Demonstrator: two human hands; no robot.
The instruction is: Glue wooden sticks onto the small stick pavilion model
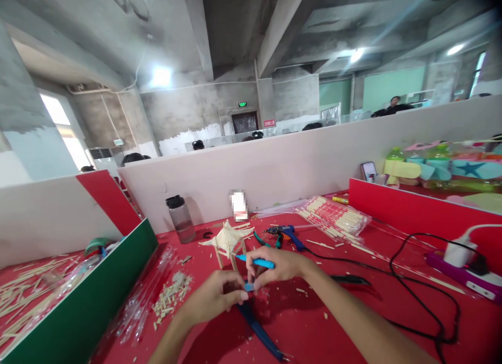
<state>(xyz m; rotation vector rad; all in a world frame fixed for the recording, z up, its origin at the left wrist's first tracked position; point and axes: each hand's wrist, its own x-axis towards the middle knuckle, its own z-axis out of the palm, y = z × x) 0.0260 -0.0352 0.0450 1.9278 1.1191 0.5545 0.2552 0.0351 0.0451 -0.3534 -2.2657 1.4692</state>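
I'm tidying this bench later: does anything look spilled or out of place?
The short stick offcuts look spilled: they lie loosely heaped on the red tabletop beside the clear plastic wrapping, with small scraps strewn elsewhere. The heap may be deliberate.

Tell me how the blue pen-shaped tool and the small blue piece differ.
The blue pen-shaped tool is long and slim; the small blue piece is much shorter. The tool is in the right hand, while the piece sits where that hand meets the left hand. Both are blue.
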